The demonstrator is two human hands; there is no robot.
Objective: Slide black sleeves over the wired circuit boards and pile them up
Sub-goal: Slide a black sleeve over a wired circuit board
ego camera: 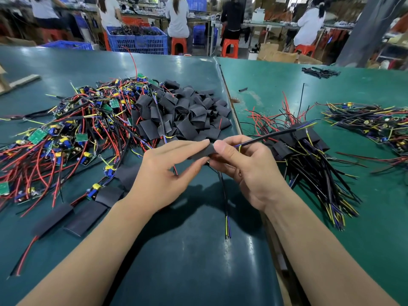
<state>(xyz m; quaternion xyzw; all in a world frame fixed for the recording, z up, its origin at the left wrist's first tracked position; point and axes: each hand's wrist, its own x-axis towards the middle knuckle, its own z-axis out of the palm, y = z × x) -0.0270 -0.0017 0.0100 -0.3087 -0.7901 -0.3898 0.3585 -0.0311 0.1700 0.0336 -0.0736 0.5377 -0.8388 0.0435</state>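
Observation:
My left hand and my right hand meet over the green table, both pinching one black sleeve. The board inside it is hidden. A black cable runs from the sleeve up to the right, and another cable hangs down toward me with yellow and blue ends. A heap of empty black sleeves lies behind my hands. Bare wired circuit boards are piled at the left. Sleeved boards with their wires lie heaped at the right.
A few sleeved boards lie near my left forearm. More wired parts sit at far right, a small black bundle farther back. A seam splits two table mats. Blue crates, red stools and seated people stand beyond the table.

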